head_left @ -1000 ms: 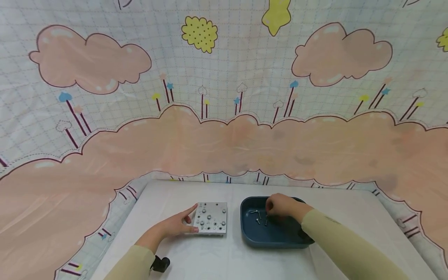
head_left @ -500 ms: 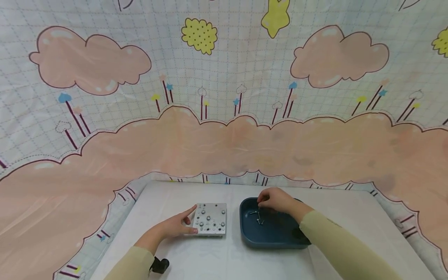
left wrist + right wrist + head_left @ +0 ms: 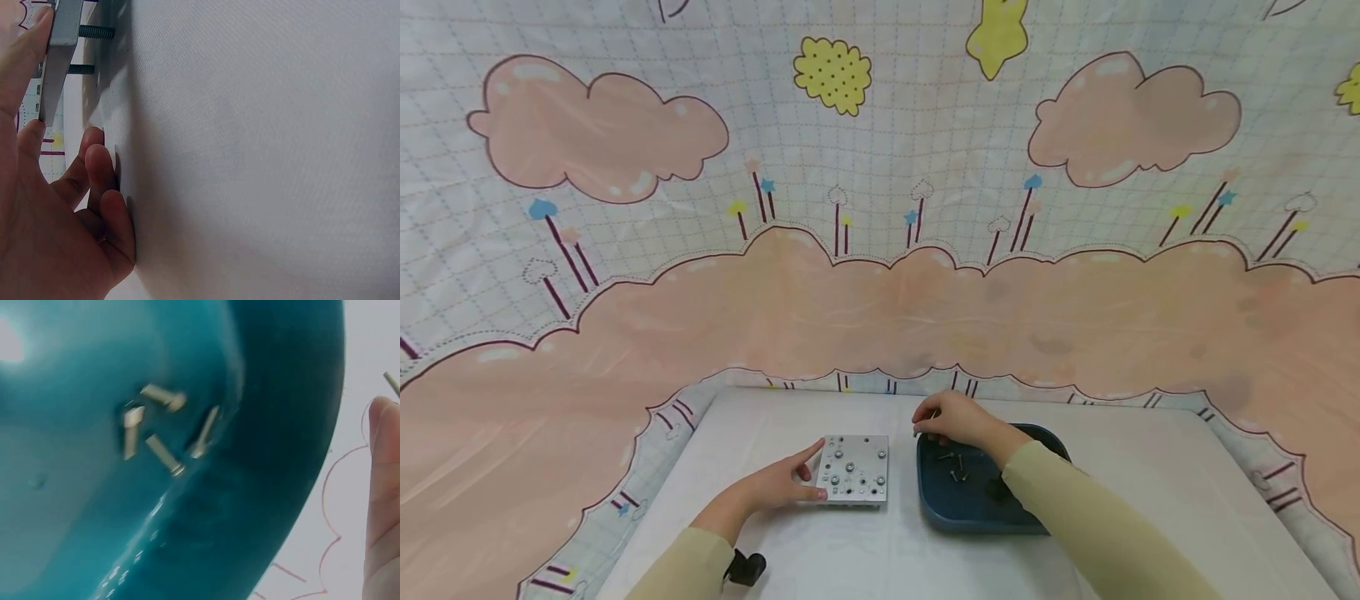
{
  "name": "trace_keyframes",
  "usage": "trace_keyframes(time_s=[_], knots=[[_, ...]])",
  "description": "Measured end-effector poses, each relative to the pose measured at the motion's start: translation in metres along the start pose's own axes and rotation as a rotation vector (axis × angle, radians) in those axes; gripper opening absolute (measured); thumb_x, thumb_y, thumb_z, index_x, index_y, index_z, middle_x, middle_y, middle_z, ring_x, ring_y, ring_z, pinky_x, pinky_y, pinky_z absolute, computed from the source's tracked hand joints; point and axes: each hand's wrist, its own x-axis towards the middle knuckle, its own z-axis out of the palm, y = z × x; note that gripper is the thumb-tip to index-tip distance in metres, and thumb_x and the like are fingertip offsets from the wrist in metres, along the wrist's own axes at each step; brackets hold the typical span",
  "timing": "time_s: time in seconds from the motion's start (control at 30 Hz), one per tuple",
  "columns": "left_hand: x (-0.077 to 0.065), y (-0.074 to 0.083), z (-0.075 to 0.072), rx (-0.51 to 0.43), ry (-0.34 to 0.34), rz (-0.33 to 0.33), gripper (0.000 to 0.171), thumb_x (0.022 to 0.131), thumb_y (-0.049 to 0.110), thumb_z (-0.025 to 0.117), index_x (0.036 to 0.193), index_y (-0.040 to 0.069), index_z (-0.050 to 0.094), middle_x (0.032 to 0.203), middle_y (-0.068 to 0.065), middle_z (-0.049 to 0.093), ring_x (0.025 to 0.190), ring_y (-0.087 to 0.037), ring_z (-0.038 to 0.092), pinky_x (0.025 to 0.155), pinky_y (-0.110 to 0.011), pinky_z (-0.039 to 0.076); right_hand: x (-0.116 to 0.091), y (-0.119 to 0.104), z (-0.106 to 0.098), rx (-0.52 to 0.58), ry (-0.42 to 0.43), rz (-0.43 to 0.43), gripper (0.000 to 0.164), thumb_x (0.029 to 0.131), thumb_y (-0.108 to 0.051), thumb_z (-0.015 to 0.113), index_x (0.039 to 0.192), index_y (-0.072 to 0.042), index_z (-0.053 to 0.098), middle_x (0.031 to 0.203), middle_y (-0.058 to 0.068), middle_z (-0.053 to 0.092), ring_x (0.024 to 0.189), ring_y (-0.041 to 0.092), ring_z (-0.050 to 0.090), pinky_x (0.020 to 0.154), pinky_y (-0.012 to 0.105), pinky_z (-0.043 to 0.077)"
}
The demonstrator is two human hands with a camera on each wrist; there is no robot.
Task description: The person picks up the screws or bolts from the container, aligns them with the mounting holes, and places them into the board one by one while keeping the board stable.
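On the white table lies a square silver metal plate [image 3: 857, 460] with several holes and bolt heads. My left hand [image 3: 766, 487] grips its left side between thumb and index finger. Two threaded bolt shanks [image 3: 97, 31] stick out below the plate [image 3: 61, 62] in the left wrist view; the other fingers [image 3: 100, 169] curl beside the table. Over the far left rim of a dark blue tray [image 3: 985, 526], my right hand [image 3: 958, 419] pinches a small bolt [image 3: 392, 382], only partly visible. Several loose bolts [image 3: 164, 397] lie on the tray floor.
The white table [image 3: 850, 550] carries the plate and the tray side by side with a narrow gap. A black object [image 3: 747, 568] sits by the left wrist. A patterned cloth [image 3: 880, 308] hangs behind the table.
My right hand has risen out of the tray and moved left to its far left rim, with a bolt between its fingertips. The left hand and the plate hold still.
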Motion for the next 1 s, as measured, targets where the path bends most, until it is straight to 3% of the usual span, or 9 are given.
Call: trace_keyframes(time_s=[0.17,0.37,0.67,1.0], knots=[[-0.002,-0.001,-0.001,-0.015,0.002,0.005,0.099,0.076,0.044,0.083,0.157,0.03,0.029,0.103,-0.002,0.051,0.087,-0.021,0.047,0.078,-0.04,0.037,0.017,-0.014,0.011,-0.023,-0.017,-0.035,0.014,0.093,-0.022,0.071,0.102,-0.012,0.074,0.084,0.002,0.068,0.069,0.02,0.062,0.061,0.03,0.051],[-0.002,-0.001,-0.001,-0.022,0.0,0.011,0.099,0.076,0.045,0.083,0.157,0.029,0.029,0.103,-0.002,0.051,0.087,-0.02,0.048,0.08,-0.041,0.038,0.037,-0.029,0.029,0.004,-0.05,-0.063,0.016,0.094,-0.014,0.069,0.107,-0.005,0.073,0.092,0.009,0.071,0.081,0.029,0.066,0.065,0.035,0.054],[0.002,-0.003,0.0,-0.015,-0.028,0.028,0.1,0.076,0.052,0.081,0.158,0.031,0.027,0.104,-0.001,0.052,0.089,-0.02,0.049,0.079,-0.041,0.039,0.06,-0.052,0.056,-0.007,-0.063,-0.036,0.016,0.094,-0.012,0.069,0.106,-0.004,0.074,0.09,0.005,0.07,0.078,0.023,0.067,0.066,0.031,0.054],[0.002,-0.002,-0.003,-0.005,-0.019,0.012,0.1,0.076,0.052,0.081,0.158,0.033,0.026,0.105,0.0,0.052,0.09,-0.02,0.049,0.08,-0.042,0.039,0.08,-0.059,0.073,-0.051,-0.053,-0.005,0.009,0.093,-0.013,0.07,0.1,-0.009,0.074,0.085,0.0,0.068,0.072,0.016,0.064,0.064,0.029,0.051]])
